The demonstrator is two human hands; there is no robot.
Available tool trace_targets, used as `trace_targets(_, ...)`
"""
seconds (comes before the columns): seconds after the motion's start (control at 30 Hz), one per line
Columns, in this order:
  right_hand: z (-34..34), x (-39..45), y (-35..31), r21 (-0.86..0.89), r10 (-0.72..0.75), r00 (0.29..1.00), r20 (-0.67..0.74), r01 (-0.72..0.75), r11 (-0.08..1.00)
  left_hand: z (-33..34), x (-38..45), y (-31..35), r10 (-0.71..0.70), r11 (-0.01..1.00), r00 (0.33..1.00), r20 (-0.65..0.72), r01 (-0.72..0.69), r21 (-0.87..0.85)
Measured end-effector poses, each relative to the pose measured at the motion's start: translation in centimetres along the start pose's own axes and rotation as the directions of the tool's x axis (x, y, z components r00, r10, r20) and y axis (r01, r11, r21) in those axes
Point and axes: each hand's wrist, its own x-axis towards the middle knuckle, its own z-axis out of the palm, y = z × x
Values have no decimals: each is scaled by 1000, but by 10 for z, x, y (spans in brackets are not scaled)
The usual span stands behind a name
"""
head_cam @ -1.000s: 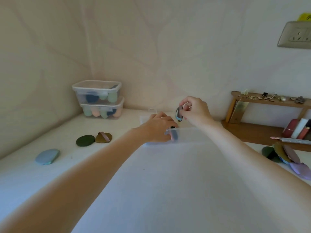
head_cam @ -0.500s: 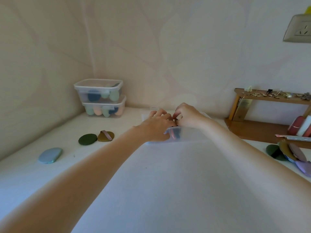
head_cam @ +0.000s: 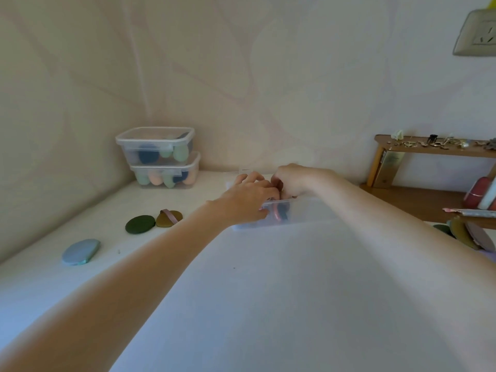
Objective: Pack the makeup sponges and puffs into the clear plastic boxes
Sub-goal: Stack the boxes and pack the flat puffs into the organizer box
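Right hand (head_cam: 291, 181) dropped beside left hand (head_cam: 248, 197) over clear box (head_cam: 308, 213).

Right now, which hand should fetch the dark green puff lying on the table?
Left, I'd judge. The dark green puff lies left of the open box, on the left hand's side; the right hand would cross over.

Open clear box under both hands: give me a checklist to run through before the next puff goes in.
1. Open clear box has no lid on: ok.
2. Left hand steadies the box's left end: ok.
3. Right hand has let go of the last puff: cannot tell, fingers hidden.
4. Puffs inside stand packed at the left end, room to the right: ok.
5. Loose puffs wait on the table, dark green puff, olive puff, blue puff: ok.
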Motion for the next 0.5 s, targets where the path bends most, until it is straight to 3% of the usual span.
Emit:
trace_targets(0.2, -17, -7, 7, 34, -22, 1000, -7, 22, 999, -3, -6, -8, -182, 936, 983, 5, 175, -306)
trace_targets(0.27, -17, -7, 7, 19, -19, 1000, 9, 19, 1000, -2, -7, -8, -219, 942, 975, 28, 219, -255)
trace_targets(0.5, -5, 3, -4, -28, 7, 1000, 21, -7, 1000, -2, -9, -4, -162, 980, 986, -24, 158, -120)
